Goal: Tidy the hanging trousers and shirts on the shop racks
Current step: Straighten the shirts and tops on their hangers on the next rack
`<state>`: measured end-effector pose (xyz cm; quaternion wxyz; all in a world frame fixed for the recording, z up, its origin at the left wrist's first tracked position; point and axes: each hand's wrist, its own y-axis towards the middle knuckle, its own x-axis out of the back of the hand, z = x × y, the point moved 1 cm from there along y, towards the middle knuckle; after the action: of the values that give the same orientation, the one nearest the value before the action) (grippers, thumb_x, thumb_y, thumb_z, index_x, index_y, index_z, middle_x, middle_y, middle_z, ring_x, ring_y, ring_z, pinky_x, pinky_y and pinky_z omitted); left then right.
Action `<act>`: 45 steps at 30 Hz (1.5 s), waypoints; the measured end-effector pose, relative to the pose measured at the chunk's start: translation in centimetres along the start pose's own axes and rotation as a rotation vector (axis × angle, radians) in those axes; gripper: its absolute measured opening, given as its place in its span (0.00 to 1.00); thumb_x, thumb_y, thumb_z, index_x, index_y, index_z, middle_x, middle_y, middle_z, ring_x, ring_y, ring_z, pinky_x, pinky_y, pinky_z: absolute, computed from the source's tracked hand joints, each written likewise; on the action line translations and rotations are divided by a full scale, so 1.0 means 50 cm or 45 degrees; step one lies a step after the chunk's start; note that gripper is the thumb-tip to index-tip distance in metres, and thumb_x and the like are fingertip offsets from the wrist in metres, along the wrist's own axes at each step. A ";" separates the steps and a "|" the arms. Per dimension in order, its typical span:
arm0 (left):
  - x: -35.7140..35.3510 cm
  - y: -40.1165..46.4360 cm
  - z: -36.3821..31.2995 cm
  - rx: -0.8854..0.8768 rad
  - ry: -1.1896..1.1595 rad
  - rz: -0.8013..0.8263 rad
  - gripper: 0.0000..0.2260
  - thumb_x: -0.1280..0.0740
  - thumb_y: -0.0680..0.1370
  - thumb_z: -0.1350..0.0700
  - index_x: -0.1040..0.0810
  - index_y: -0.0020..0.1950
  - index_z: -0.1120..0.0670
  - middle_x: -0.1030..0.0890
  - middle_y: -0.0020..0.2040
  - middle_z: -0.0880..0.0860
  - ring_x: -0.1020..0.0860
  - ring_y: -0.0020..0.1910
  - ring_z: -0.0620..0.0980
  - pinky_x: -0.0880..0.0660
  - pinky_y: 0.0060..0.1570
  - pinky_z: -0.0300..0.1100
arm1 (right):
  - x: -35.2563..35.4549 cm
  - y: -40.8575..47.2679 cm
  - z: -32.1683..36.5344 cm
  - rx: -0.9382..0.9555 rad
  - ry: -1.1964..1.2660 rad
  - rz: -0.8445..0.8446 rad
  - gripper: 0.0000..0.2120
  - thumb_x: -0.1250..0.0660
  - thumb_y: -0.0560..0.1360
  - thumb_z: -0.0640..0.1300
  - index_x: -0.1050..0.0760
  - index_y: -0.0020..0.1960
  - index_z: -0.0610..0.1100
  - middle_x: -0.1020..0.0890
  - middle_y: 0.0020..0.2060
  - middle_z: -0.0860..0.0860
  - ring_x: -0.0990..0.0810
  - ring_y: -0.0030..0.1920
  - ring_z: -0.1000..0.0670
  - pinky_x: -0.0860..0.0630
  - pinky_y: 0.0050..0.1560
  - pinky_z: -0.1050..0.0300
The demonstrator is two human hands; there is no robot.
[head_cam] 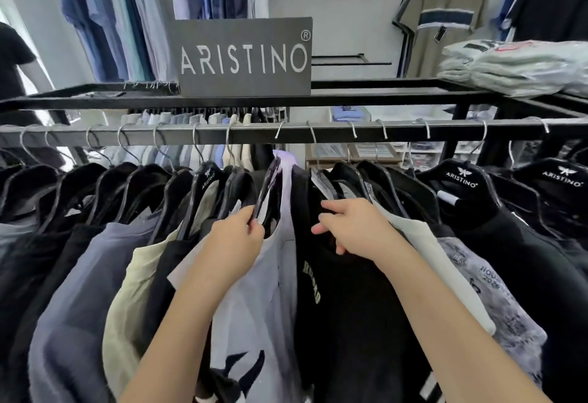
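Here the left hand (237,237) has its grip closed on the black hanger (267,189) that carries a pale lavender T-shirt (254,300); the fingers wrap the hanger's near shoulder, just under the point where its wire hook rises to the rail (286,135). The lavender shirt hangs straight below that grip, its front falling between the two forearms, with a dark printed figure low on the cloth.

The right hand (353,230) lies just beside it, on the shoulder of a black T-shirt (343,307) with pale lettering down its chest. Its fingers are curled loosely onto the fabric, thumb stretched toward the lavender shirt; whether they actually pinch the cloth or only press on it cannot be told. The black shirt touches the lavender one along its left edge and hangs directly under the right palm.

To the left on the same rail hang a cream shirt (127,291) and a slate-blue shirt (73,291), packed close on black hangers. To the right come a white garment and a grey printed shirt (496,300). A grey ARISTINO sign (245,57) stands on the black shelf (397,93) above the rail, and folded pale garments in plastic (521,65) are stacked at the shelf's right end.
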<state>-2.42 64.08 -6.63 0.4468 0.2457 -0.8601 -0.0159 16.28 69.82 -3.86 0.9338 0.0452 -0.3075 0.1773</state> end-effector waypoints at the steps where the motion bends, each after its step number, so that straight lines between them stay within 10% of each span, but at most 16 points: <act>1: 0.003 0.000 0.004 -0.018 0.019 0.005 0.09 0.44 0.79 0.58 0.31 0.39 0.57 0.28 0.29 0.52 0.31 0.30 0.48 0.38 0.31 0.44 | 0.001 0.001 -0.002 -0.011 0.017 -0.001 0.24 0.40 0.78 0.44 0.33 0.74 0.48 0.14 0.45 0.60 0.23 0.25 0.57 0.31 0.28 0.68; 14: -0.039 -0.011 -0.037 0.037 -0.103 -0.067 0.16 0.41 0.79 0.57 0.38 0.33 0.57 0.32 0.28 0.52 0.34 0.31 0.51 0.37 0.30 0.38 | -0.003 0.002 -0.007 -0.053 0.069 0.104 0.30 0.38 0.78 0.46 0.41 0.78 0.48 0.13 0.42 0.54 0.16 0.33 0.52 0.19 0.43 0.59; 19: -0.052 0.002 -0.074 0.035 -0.148 -0.222 0.16 0.43 0.81 0.58 0.38 0.33 0.56 0.32 0.29 0.52 0.33 0.29 0.50 0.39 0.31 0.41 | -0.006 -0.003 -0.008 -0.045 0.101 0.106 0.29 0.37 0.78 0.46 0.41 0.78 0.49 0.14 0.36 0.52 0.17 0.30 0.56 0.27 0.32 0.70; 29: -0.107 0.022 -0.096 0.269 -0.104 -0.146 0.12 0.44 0.81 0.56 0.26 0.55 0.63 0.21 0.52 0.62 0.23 0.53 0.61 0.33 0.45 0.42 | -0.010 0.014 -0.023 0.004 0.013 0.101 0.34 0.36 0.77 0.53 0.44 0.79 0.47 0.29 0.72 0.50 0.29 0.69 0.51 0.32 0.66 0.59; 36: -0.174 -0.096 -0.049 0.572 -0.262 -0.185 0.07 0.36 0.72 0.56 0.29 0.38 0.59 0.26 0.31 0.53 0.30 0.30 0.54 0.31 0.28 0.42 | -0.018 0.012 -0.039 0.075 0.023 0.172 0.37 0.36 0.77 0.53 0.50 0.80 0.47 0.32 0.73 0.47 0.30 0.70 0.47 0.35 0.60 0.58; 45: -0.098 -0.338 -0.018 0.621 0.079 -0.346 0.22 0.33 0.76 0.45 0.37 0.30 0.55 0.35 0.26 0.49 0.36 0.27 0.47 0.41 0.26 0.38 | -0.022 -0.006 -0.064 0.314 -0.034 0.111 0.31 0.34 0.75 0.49 0.39 0.76 0.45 0.26 0.67 0.46 0.27 0.66 0.45 0.31 0.67 0.51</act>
<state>7.53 51.56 -13.96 0.3942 0.4596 -0.7836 0.1394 17.34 69.84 -7.07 0.9083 0.1486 -0.2976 0.2535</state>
